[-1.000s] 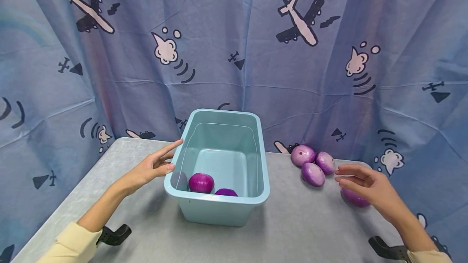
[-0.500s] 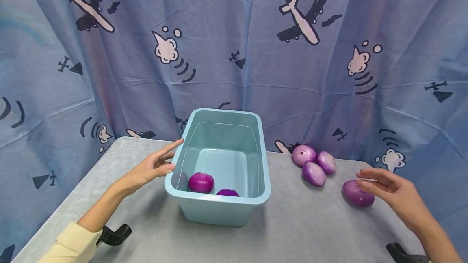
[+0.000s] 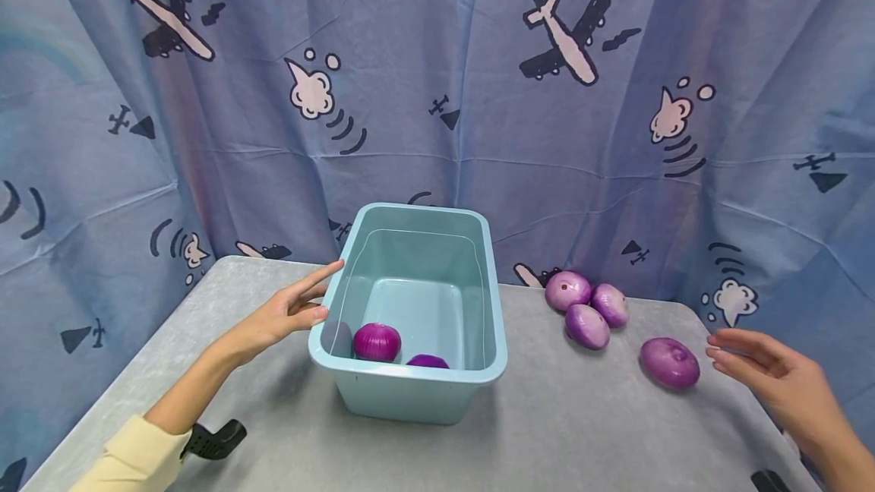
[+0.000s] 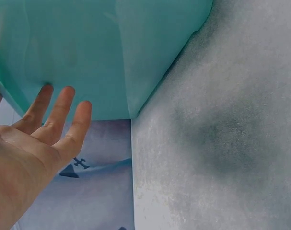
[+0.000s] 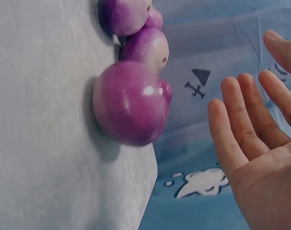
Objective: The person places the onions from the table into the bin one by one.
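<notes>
A light blue plastic bin point(image 3: 403, 397) stands mid-table with two red onions inside, one whole in view point(image 3: 377, 342) and one partly hidden by the near rim point(image 3: 428, 361). My left hand point(image 3: 276, 319) rests its fingertips on the bin's left side, fingers fairly straight; the left wrist view shows the fingers point(image 4: 64, 103) against the wall. To the right lies a single red onion point(image 3: 670, 364). My right hand point(image 3: 786, 378) hovers just right of it, apart from it, fingers loosely extended and holding nothing. In the right wrist view that onion point(image 5: 132, 103) sits left of the open palm.
A cluster of three red onions point(image 3: 586, 326) lies near the table's back edge, right of the bin. A blue curtain point(image 3: 410, 97) with airplane prints hangs behind the grey table point(image 3: 547, 431). Black wrist straps show at both forearms.
My right hand has moved right, from above the single onion to beside it, leaving that onion in full view on the table. My left hand and the bin stay nearly still.
</notes>
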Available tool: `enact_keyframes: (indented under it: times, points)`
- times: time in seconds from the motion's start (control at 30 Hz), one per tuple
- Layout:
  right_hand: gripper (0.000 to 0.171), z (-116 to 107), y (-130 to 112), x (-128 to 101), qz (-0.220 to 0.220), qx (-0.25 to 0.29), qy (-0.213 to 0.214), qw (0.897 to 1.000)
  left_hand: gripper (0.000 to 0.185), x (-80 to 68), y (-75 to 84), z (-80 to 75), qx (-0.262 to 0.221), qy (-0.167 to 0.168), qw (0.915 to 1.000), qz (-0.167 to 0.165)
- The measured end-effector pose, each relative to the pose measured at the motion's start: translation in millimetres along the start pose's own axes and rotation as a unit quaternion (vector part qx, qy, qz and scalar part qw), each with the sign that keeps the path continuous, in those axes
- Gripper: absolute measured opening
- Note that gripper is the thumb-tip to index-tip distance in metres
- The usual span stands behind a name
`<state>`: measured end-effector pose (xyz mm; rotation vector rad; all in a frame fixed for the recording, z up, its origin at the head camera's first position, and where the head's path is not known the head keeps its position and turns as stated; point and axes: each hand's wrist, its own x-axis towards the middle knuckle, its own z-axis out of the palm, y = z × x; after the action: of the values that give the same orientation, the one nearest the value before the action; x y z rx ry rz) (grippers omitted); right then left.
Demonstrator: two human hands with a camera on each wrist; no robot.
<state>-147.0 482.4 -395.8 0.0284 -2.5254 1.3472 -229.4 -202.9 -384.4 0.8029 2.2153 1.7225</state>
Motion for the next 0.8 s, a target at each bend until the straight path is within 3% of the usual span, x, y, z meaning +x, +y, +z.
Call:
enact_keyframes:
  times: [0.17,0.27,0.47,0.63,0.8]
  points:
    - [0.029,-7.0,12.7,-6.4,0.025,-0.003,0.026,0.999,0.067,-0.4,0.2,0.4,0.000,-0.001,1.0000,-0.002]
    - [0.031,-8.8,19.8,-9.4,0.045,-0.032,0.046,0.997,0.067,-0.5,0.2,0.3,0.001,-0.002,1.0000,-0.003]
    - [0.052,-7.9,27.2,-9.2,0.097,-0.074,0.061,0.991,0.067,-0.8,0.1,-0.9,0.005,0.002,1.0000,-0.003]
    - [0.065,-2.2,30.7,-7.0,0.122,-0.051,0.034,0.991,0.067,-1.1,0.6,-0.3,0.002,0.002,1.0000,-0.006]
    - [0.087,1.9,29.2,-0.3,0.156,-0.050,-0.035,0.986,0.067,-0.2,1.7,1.5,-0.005,-0.001,1.0000,-0.002]
